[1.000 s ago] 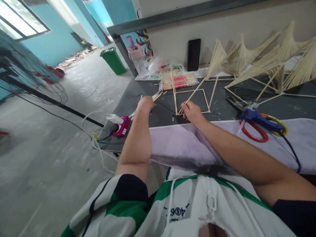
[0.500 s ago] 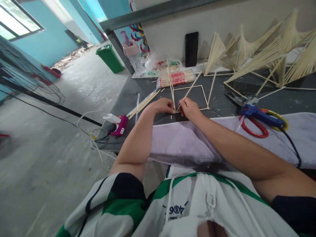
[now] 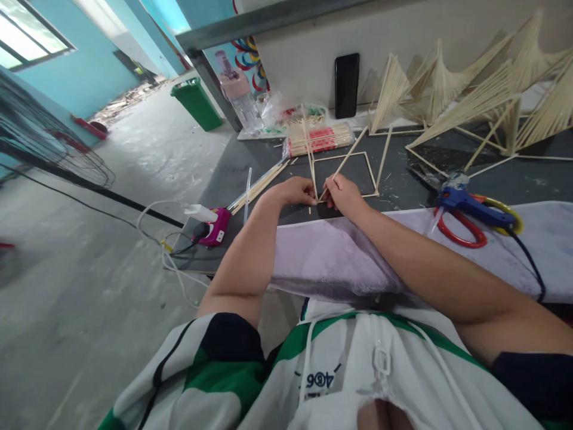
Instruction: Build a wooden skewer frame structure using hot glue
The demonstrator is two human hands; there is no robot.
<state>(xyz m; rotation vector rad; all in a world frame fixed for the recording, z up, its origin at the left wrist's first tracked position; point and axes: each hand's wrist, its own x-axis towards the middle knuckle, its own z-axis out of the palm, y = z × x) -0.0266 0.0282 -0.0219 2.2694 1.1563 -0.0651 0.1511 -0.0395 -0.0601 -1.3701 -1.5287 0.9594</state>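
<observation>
On the dark tabletop lies a rectangular frame of thin wooden sticks (image 3: 371,171), with other sticks rising from its corners. My right hand (image 3: 342,194) is closed on a slanted wooden stick (image 3: 351,152), whose lower end meets the frame's near left corner. My left hand (image 3: 299,191) is at that same corner, fingertips pinched where the upright sticks (image 3: 310,152) meet the base. Exactly which stick the left fingers grip is hidden.
A blue glue gun (image 3: 474,206) and red-handled scissors (image 3: 461,233) lie right, on a pale cloth (image 3: 322,251). Behind stand stick structures (image 3: 483,101), a phone (image 3: 347,86), a packet of sticks (image 3: 317,140) and a bottle (image 3: 239,95). A pink power socket (image 3: 215,227) sits left.
Both hands stay at the frame's near left corner, with the slanted stick in almost the same position. The whole view has shifted very slightly.
</observation>
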